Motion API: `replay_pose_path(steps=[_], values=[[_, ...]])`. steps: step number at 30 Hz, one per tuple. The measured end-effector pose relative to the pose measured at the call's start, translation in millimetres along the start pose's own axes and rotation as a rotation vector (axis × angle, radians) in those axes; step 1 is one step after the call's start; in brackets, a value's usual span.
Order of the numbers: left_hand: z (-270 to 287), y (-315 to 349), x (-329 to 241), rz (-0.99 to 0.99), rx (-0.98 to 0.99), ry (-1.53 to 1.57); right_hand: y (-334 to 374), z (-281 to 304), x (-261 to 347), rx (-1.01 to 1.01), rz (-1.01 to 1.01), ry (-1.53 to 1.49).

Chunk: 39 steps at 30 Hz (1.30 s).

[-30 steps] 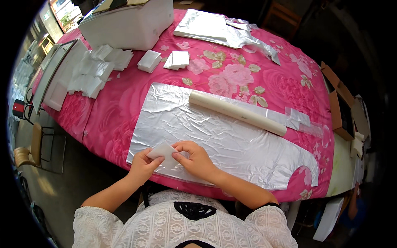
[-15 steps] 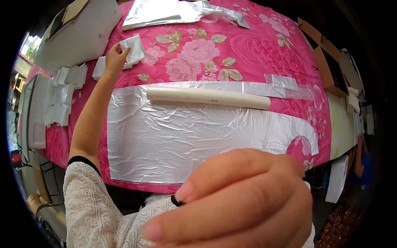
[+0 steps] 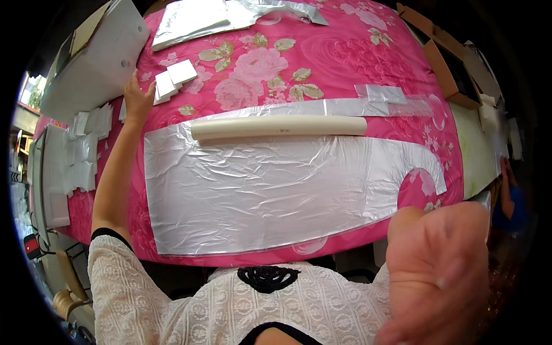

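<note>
The right hand point(image 3: 440, 270) looms closest, at the lower right, too blurred for me to make out whether it is clenched or slack. Behind it is a white top point(image 3: 322, 305) of embossed, lacy cloth with black trim. A pink flowered cloth point(image 3: 322, 247) covers the counter.

The sheet point(image 3: 259, 190) lies flat on the cloth, thin, silvery and finely creased. Its long axis runs left to right, straight edge at the left, rounded notch at the right. To its left, glossy white sachets point(image 3: 83, 155) lie in an uneven heap beside a pale panel point(image 3: 56, 178).

A smooth cream tube point(image 3: 282, 126) rests across the sheet's far part, its long axis almost level, one end left and one right. Beyond its right end, a clear film strip point(image 3: 379, 98) trails rightward.

The left hand point(image 3: 138, 99) is released, thumb and fingers parted, just left of the packets point(image 3: 167, 84). These are flat white squares, overlapping in a stepped row on the counter's far left; the row's long axis slants from lower left to upper right.

Further off stand a brown carton point(image 3: 451, 72) at right, a white box point(image 3: 95, 63) at left, and folded foil point(image 3: 190, 23).
</note>
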<state>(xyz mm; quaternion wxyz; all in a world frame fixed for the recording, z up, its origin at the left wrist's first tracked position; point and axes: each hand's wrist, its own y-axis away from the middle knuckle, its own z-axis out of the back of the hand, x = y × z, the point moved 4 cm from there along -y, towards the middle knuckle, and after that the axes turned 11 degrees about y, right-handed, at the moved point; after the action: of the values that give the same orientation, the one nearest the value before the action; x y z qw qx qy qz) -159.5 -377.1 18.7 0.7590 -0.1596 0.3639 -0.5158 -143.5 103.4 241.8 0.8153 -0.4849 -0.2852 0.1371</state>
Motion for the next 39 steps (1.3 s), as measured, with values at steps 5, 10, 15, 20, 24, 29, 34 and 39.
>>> replay_pose_path(steps=[5, 10, 15, 20, 24, 29, 34, 39], values=[[-1, 18, -73, 0.065, 0.122, 0.423, 75, -43, -91, 0.300, -0.404, 0.394], [30, 44, -172, -0.090, 0.328, 0.602, 166, -22, -188, 0.498, -0.721, 0.921], [20, 119, -267, -0.371, 0.636, 0.577, 180, -18, -135, 0.605, -0.944, 0.831], [-11, 185, -320, -0.443, 0.745, 0.438, 213, -27, -83, 0.546, -0.979, 0.476], [-20, 194, -345, -0.444, 0.736, 0.450, 252, 6, -80, 0.540, -0.786, 0.693], [-25, 201, -364, -0.308, 0.663, 0.602, 301, 107, -91, 0.516, -0.888, 1.019], [-32, 209, -382, -0.340, 0.731, 0.502, 363, 226, -69, 0.312, -1.079, 1.288], [-22, 221, -399, -0.410, 0.772, 0.505, 382, 258, -54, 0.197, -1.129, 1.372]])
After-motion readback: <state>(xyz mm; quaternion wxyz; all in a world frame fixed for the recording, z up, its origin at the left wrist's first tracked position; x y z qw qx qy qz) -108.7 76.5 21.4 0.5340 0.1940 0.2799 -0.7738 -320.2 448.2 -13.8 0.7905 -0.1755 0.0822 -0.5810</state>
